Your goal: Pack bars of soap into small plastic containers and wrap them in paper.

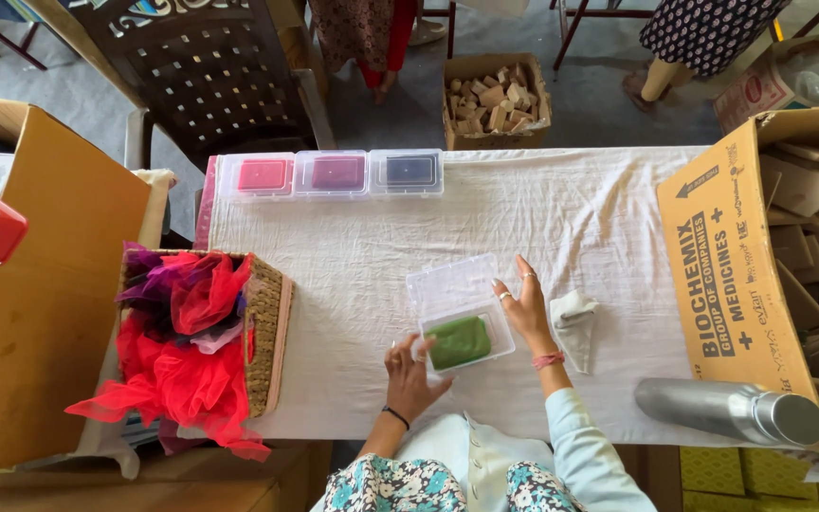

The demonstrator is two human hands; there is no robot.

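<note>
3 closed clear boxes, 1 open box w/ green cloth, 1 basket, 2 hands

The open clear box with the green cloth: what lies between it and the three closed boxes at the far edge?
In the head view, only bare white tablecloth lies between the open box and the three closed boxes.

A small craft-packing workshop: cardboard cartons, wood-block box, cloth-covered worktable
</note>
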